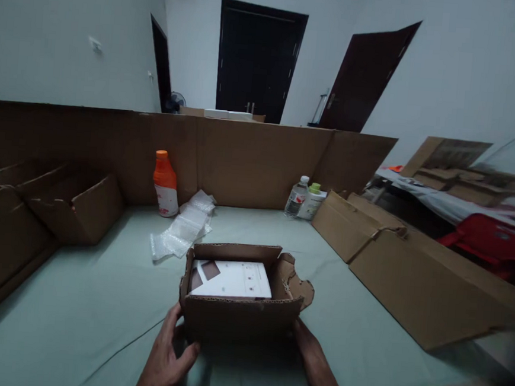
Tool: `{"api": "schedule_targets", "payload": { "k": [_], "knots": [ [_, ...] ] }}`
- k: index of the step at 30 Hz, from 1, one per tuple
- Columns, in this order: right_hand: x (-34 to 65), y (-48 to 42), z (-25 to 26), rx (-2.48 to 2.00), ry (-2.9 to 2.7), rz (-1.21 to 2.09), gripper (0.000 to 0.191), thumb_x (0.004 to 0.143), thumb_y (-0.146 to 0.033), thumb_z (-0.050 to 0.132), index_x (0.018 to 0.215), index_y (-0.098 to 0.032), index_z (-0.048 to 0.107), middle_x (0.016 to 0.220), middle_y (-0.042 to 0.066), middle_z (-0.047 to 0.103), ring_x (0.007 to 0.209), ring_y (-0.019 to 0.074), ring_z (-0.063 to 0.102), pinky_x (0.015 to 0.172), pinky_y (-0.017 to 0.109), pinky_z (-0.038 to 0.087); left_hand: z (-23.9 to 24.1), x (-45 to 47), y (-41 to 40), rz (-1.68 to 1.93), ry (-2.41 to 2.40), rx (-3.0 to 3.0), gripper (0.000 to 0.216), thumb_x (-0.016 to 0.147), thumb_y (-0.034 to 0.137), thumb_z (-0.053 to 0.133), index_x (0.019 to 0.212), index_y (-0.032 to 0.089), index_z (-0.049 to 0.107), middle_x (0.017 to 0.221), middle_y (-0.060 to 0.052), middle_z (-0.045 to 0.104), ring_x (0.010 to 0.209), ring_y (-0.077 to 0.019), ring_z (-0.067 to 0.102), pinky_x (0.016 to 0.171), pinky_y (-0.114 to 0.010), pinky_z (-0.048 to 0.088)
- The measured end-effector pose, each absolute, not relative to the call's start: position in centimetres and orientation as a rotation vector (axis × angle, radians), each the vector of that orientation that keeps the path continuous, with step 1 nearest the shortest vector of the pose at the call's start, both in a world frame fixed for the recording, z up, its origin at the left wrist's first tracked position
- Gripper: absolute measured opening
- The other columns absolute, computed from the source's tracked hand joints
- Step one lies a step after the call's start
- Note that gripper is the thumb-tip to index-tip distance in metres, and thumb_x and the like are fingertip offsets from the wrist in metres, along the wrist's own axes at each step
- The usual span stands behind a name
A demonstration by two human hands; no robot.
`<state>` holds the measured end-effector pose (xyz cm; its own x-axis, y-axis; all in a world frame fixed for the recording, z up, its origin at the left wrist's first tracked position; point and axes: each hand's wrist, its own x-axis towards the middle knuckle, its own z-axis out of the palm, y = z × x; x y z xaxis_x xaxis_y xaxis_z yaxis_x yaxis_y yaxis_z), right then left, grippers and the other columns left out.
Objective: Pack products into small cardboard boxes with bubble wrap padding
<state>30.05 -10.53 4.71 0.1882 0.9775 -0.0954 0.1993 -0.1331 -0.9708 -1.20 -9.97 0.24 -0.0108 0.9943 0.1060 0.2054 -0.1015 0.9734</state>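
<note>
An open cardboard box (238, 323), a white carton (233, 279) inside, is midway along the desk (97, 299), toward its front edge. The left hand (165, 355) has its grip spread, fingers touching the box's left side — the right hand's (307, 342) grip, fingers hidden at the right end, I cannot tell.

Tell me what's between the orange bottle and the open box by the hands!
In the head view, a strip of crumpled clear plastic wrap lies between the orange bottle and the open box.
</note>
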Motion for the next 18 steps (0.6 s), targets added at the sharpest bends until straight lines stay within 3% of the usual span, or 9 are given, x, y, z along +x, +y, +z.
{"api": "schedule_targets", "payload": {
  "k": [3,7,10,14,18],
  "knots": [
    [29.1,-9.6,3.5,-1.496,-1.030,1.089,0.080,0.085,-0.077,0.047,0.141,-0.021,0.056,0.154,0.008,0.046,0.146,0.0312,0.034,0.124,0.049,0.018,-0.5,-0.9,-9.4,1.233,1.322,1.417,0.071,0.082,0.042,0.062,0.145,0.019,0.041,0.147,-0.017,0.049,0.130,-0.0323,0.055,0.105,-0.042,0.049],
    [27.4,-5.5,4.0,-1.291,-1.072,1.123,0.070,0.087,-0.072,0.052,0.136,-0.023,0.061,0.147,0.006,0.055,0.143,0.0295,0.041,0.124,0.048,0.021,0.4,-0.9,-5.8,1.279,1.325,1.420,0.076,0.079,0.036,0.062,0.149,0.019,0.036,0.149,-0.015,0.048,0.130,-0.0306,0.054,0.108,-0.043,0.046],
    [26.2,-2.6,3.8,-1.281,-1.067,1.076,0.076,0.080,-0.077,0.056,0.130,-0.021,0.066,0.144,0.007,0.058,0.142,0.0313,0.042,0.124,0.049,0.021,1.2,-2.0,-3.2,1.279,1.295,1.444,0.083,0.073,0.026,0.058,0.152,0.019,0.032,0.151,-0.014,0.047,0.130,-0.0280,0.053,0.107,-0.042,0.045],
    [26.9,-1.7,1.3,-1.449,-1.047,0.999,0.082,0.079,-0.081,0.052,0.131,-0.019,0.065,0.144,0.007,0.058,0.142,0.0326,0.042,0.124,0.048,0.024,2.3,-5.8,-1.2,1.216,1.337,1.608,0.074,0.063,0.014,0.051,0.137,0.020,0.054,0.138,-0.010,0.061,0.127,-0.0264,0.056,0.104,-0.041,0.047],
    [28.5,-2.0,-0.8,-1.649,-1.106,0.856,0.072,0.082,-0.075,0.050,0.127,-0.022,0.066,0.141,0.006,0.060,0.141,0.0348,0.043,0.121,0.051,0.032,4.6,-9.3,3.4,1.271,1.684,1.675,0.050,0.072,0.015,0.048,0.119,0.018,0.065,0.125,-0.011,0.067,0.116,-0.0264,0.060,0.101,-0.045,0.048]
  ]
}}
